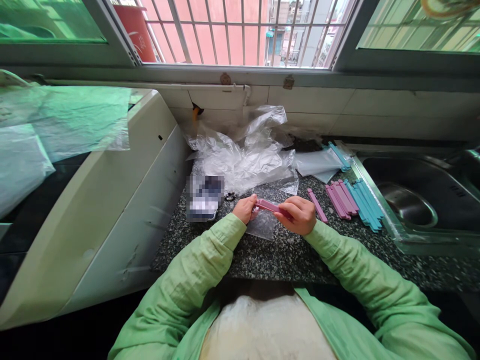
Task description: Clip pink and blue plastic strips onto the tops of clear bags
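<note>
Both my hands hold one pink sealing clip (pixel 267 205) just above the speckled granite counter (pixel 270 255). My left hand (pixel 245 208) grips its left end and my right hand (pixel 298 215) grips its right end. A small clear plastic bag (pixel 262 226) hangs from the clip and rests on the counter below my hands. To the right lie a single pink clip (pixel 317 205), a row of pink clips (pixel 340 199) and a row of blue clips (pixel 365 204).
A heap of crumpled clear plastic (pixel 243 155) lies behind my hands. A blurred small object (pixel 204 196) sits at the left. A steel sink (pixel 416 200) is at the right, a white appliance (pixel 112 200) at the left. More blue clips and flat bags (pixel 326 161) lie further back.
</note>
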### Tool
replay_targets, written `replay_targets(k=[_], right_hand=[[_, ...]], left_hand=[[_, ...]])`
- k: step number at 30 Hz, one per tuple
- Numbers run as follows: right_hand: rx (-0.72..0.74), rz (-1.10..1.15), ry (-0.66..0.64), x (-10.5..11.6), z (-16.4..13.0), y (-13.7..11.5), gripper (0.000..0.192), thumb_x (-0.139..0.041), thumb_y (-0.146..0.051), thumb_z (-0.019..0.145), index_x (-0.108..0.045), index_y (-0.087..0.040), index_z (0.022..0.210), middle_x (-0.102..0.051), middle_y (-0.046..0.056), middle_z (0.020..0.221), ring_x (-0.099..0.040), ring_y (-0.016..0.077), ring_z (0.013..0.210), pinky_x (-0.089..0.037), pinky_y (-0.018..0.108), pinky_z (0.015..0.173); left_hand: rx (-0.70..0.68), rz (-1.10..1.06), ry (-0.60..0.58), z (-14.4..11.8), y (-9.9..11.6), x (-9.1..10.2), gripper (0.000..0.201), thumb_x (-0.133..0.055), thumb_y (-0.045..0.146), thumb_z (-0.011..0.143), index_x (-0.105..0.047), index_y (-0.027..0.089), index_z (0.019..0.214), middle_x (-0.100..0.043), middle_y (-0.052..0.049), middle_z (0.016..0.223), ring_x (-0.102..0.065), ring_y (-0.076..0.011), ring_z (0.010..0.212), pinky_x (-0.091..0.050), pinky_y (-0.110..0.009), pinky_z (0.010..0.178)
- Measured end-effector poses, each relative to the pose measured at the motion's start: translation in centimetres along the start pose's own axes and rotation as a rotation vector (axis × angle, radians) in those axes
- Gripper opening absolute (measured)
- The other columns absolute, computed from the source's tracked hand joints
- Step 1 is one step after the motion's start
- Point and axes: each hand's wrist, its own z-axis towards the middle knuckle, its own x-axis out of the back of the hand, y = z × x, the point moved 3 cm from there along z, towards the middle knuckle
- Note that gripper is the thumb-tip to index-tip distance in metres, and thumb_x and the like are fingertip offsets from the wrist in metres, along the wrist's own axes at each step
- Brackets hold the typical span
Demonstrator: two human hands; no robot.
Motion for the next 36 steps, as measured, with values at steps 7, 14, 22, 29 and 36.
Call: replay_targets(k=[7,14,22,29,36], right_hand=[[-0.008,0.005,0.028,0.5,0.2,-0.1,0.009,-0.06,-0.025,0.073,-0.055,-0.018,0.075,-0.059,0.001,0.062,-0.051,0.0106,0.056,-0.042,0.022,0.054],[-0.026,0.016,0.025,0.7,0.1,0.1,0.008,-0.059,-0.024,0.072,-0.055,-0.019,0.077,-0.06,0.001,0.064,-0.053,0.0116,0.058,-0.044,0.024,0.056],[-0.031,0.007,0.082,1.4,0.1,0.5,0.011,-0.061,-0.02,0.07,-0.055,-0.019,0.079,-0.061,0.002,0.067,-0.055,0.0128,0.06,-0.046,0.025,0.056],[-0.076,-0.011,0.123,1.8,-0.1,0.9,0.011,-0.061,-0.018,0.07,-0.055,-0.02,0.078,-0.061,0.001,0.065,-0.056,0.0122,0.059,-0.046,0.025,0.057],[-0.08,0.004,0.142,2.4,0.0,1.0,0.01,-0.06,-0.018,0.07,-0.052,-0.021,0.075,-0.062,0.002,0.066,-0.058,0.014,0.06,-0.048,0.027,0.057]], left_hand=[[-0.01,-0.029,0.008,0.1,0.2,0.0,0.052,-0.052,0.062,0.067,-0.049,0.012,0.051,-0.033,0.007,0.03,-0.025,-0.0034,0.025,-0.017,-0.019,0.029],[-0.008,-0.047,0.021,0.2,0.2,0.1,0.05,-0.051,0.059,0.069,-0.049,0.013,0.05,-0.032,0.007,0.03,-0.023,-0.0028,0.024,-0.016,-0.019,0.028],[-0.029,-0.074,0.075,0.3,0.3,0.5,0.048,-0.053,0.057,0.069,-0.05,0.013,0.053,-0.034,0.007,0.032,-0.025,-0.0033,0.025,-0.017,-0.019,0.029],[-0.008,-0.13,0.126,0.2,0.7,0.9,0.043,-0.05,0.05,0.075,-0.049,0.013,0.053,-0.034,0.007,0.033,-0.025,-0.0034,0.026,-0.017,-0.019,0.029],[-0.023,-0.164,0.15,0.3,0.9,1.2,0.039,-0.048,0.043,0.079,-0.047,0.014,0.053,-0.036,0.006,0.034,-0.026,-0.0033,0.026,-0.016,-0.018,0.029]])
